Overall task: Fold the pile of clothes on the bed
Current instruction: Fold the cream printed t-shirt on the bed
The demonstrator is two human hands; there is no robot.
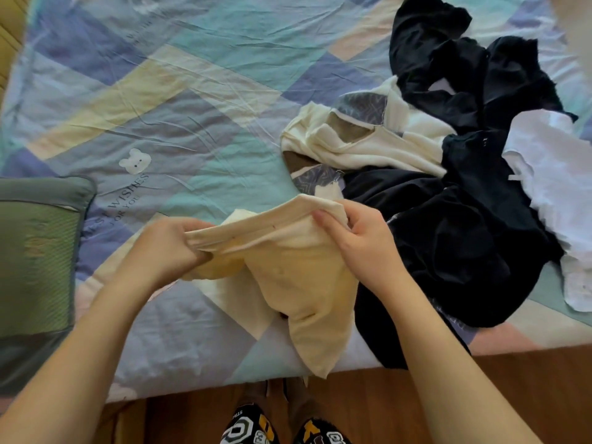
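Observation:
A cream garment [301, 283] hangs between my hands above the near edge of the bed, its lower part drooping past the mattress edge. My left hand [169, 248] grips its bunched edge on the left. My right hand [355, 241] pinches the same edge on the right. Behind and to the right lies the pile of clothes: a black garment [448, 248], a cream top with grey patterned patches [362, 142], more black clothing [448, 68] and a white piece [551, 174].
The bed carries a patchwork sheet [179, 100] in blue, teal and pale yellow. A green cushion [35, 257] sits at the left edge. Wooden floor [528, 389] and my patterned slippers [256, 424] show below the mattress.

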